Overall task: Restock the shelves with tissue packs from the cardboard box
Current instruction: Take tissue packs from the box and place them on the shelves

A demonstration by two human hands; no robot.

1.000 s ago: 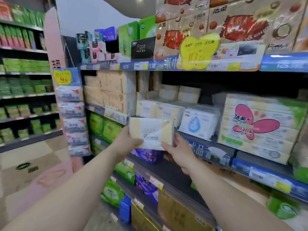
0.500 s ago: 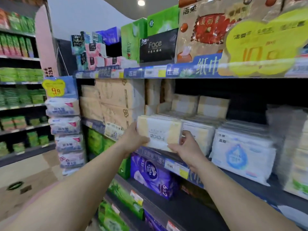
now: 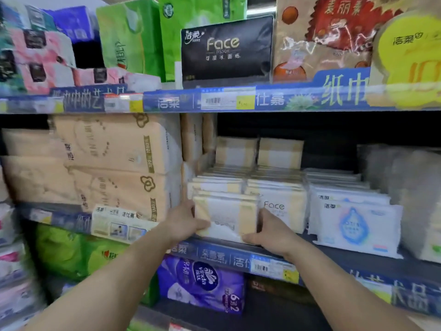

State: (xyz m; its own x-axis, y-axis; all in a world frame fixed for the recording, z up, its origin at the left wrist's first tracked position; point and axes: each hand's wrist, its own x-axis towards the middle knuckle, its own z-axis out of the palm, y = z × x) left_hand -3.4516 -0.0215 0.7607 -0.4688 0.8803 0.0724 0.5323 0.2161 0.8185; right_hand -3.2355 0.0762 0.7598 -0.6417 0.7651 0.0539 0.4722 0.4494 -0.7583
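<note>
Holding one tissue pack [image 3: 226, 217] at the front edge of the middle shelf [image 3: 214, 255], both hands clasp its short ends.

- Left hand [image 3: 182, 224]: fingers curled round the pack's left end, thumb along the lower edge.
- Right hand [image 3: 267, 231]: fingers wrapped round the right end, thumb under the bottom corner.
- Pack: white centre, yellow bands at each side, film-wrapped; upright, face outward, its base touching the shelf's front edge, just in front of a row of like packs [image 3: 278, 206].
- Neighbours: beige bundles [image 3: 114, 163] toward the shelf's left end, white-and-blue packs [image 3: 358, 223] toward the right.
- Cardboard box: not in view.

Handling, as judged: light, soft, compressible; the film is probably slick and is creased at the lower edge. Grip the two short ends, squeezing gently, and slide it back flush with the row.
</note>
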